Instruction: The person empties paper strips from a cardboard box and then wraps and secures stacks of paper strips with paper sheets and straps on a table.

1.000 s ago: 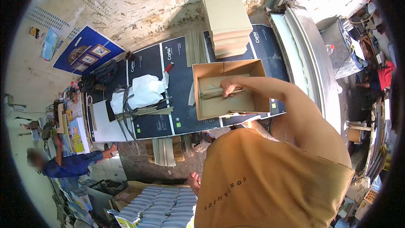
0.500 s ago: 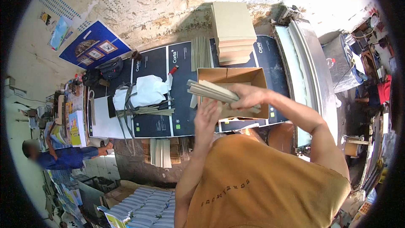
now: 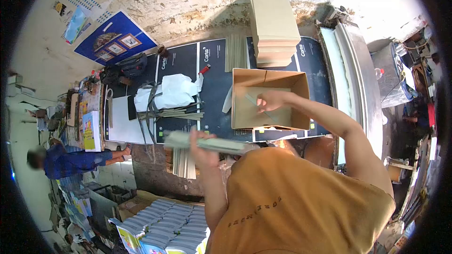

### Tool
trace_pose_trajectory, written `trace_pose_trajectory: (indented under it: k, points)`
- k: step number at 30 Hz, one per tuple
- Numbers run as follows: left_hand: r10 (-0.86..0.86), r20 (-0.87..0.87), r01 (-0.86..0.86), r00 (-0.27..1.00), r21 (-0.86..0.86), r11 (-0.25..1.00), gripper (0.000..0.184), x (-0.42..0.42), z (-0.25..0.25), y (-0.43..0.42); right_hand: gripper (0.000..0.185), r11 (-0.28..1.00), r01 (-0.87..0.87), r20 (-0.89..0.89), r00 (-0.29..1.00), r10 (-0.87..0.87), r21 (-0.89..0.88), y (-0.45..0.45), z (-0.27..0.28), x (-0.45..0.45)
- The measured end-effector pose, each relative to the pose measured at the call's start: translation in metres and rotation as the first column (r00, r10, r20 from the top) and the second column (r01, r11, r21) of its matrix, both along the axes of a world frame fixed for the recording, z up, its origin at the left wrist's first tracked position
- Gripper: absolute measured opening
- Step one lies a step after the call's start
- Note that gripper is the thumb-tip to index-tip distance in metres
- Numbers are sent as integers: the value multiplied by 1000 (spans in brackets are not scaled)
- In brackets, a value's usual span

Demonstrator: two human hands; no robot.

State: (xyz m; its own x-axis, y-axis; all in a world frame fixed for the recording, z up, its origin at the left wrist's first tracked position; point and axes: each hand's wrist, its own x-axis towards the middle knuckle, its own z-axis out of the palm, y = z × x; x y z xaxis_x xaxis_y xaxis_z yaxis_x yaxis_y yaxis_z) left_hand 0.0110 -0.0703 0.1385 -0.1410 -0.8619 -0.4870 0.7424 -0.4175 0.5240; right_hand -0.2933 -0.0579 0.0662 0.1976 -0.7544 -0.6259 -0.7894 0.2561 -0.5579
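Note:
My left hand (image 3: 203, 149), blurred by motion, is wrapped round a bundle of grey cardboard strips (image 3: 226, 146) held in front of my body, near the table's front edge. Over the open cardboard box (image 3: 301, 99), my right hand (image 3: 274, 99) has its fingers curled at a single thin strip (image 3: 250, 98), which slants across the box's inside. The strip's middle is partly covered by the fingers. Behind the box stands a tall stack of cardboard sheets (image 3: 275, 19).
More grey strips (image 3: 235, 54) lie left of the stack. A white wrapped bundle (image 3: 174, 91) with dark straps and a red-handled tool (image 3: 205, 68) lie on the dark table (image 3: 214, 113). A long metal machine (image 3: 353, 80) borders the right. A person in blue (image 3: 75, 162) is at far left.
The strip bundle has gone from above the box to in front of my body, now in my left hand. My right hand has let go of the bundle and is at a single strip.

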Motion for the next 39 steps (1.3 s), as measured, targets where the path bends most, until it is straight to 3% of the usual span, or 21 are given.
trace_pose_trajectory:
  k: [1, 2, 4, 6, 7, 8, 9, 11, 13, 16, 19, 20, 23, 30, 32, 34, 36, 38, 39]
  points:
    - [126, -27, -124, 992, 54, 991, 18, 23, -8, -4, 40, 995, -94, -177, 980, 85, -44, -1, -34, 8]
    - [87, -120, -90, 989, -21, 996, 19, 53, -15, -8, 41, 995, -59, -261, 965, 35, -85, 3, -71, 15]
    - [337, 113, -344, 935, 48, 938, 23, 102, -31, -5, 41, 982, -4, -413, 907, -75, -187, 10, -124, 30]
    - [466, 337, -477, 818, -55, 877, 19, 142, -35, 17, 47, 971, -52, -451, 890, -61, -234, 10, -131, 34]
    - [467, 503, -509, 727, -63, 859, 34, 164, -46, 32, 50, 963, -75, -469, 881, -57, -257, 8, -132, 35]
    - [452, 651, -541, 610, -75, 838, 54, 192, -67, 53, 52, 962, 0, -445, 886, -127, -274, 2, -141, 32]
    - [465, 603, -561, 648, -36, 827, 54, 244, -111, 75, 53, 956, 74, -420, 887, -193, -284, -4, -154, 27]
    - [496, 628, -679, 600, 72, 731, 55, 331, -193, 134, 61, 934, 230, -331, 889, -316, -274, -17, -164, 25]
    - [336, 727, -697, 599, 267, 666, 55, 345, -235, 188, 73, 896, 384, -221, 875, -430, -223, -30, -163, 25]
    - [91, 752, -605, 653, 446, 660, 55, 320, -266, 230, 69, 799, 582, -16, 807, -591, -150, -47, -145, 48]
    - [-23, 726, -530, 687, 523, 668, 55, 306, -280, 250, 60, 706, 684, -62, 708, -703, -183, -65, -138, 78]
    - [-41, 718, -516, 694, 537, 668, 54, 303, -283, 255, 62, 699, 713, -29, 699, -715, -51, -67, -128, 82]
    - [-86, 711, -485, 698, 558, 674, 54, 296, -285, 264, 62, 754, 607, -171, 739, -652, -252, -73, -183, 86]
    - [-92, 732, -502, 675, 547, 670, 54, 303, -292, 270, 50, 656, 753, -11, 656, -755, -51, -68, -168, 79]
    - [-72, 751, -528, 657, 526, 667, 54, 310, -289, 267, 46, 659, 747, -59, 657, -752, -84, -67, -168, 81]
    - [-40, 770, -558, 636, 496, 665, 54, 313, -287, 250, 42, 788, 531, -177, 783, -597, -311, -70, -182, 81]
    - [-1, 788, -586, 615, 458, 669, 54, 321, -284, 229, 35, 827, 475, -231, 805, -546, -301, -73, -192, 87]
    - [69, 796, -599, 601, 392, 698, 54, 326, -280, 200, 26, 790, 607, -208, 765, -610, -85, -81, -183, 97]
    - [135, 782, -594, 609, 337, 731, 54, 318, -268, 181, 21, 741, 666, -175, 722, -670, -92, -83, -202, 99]
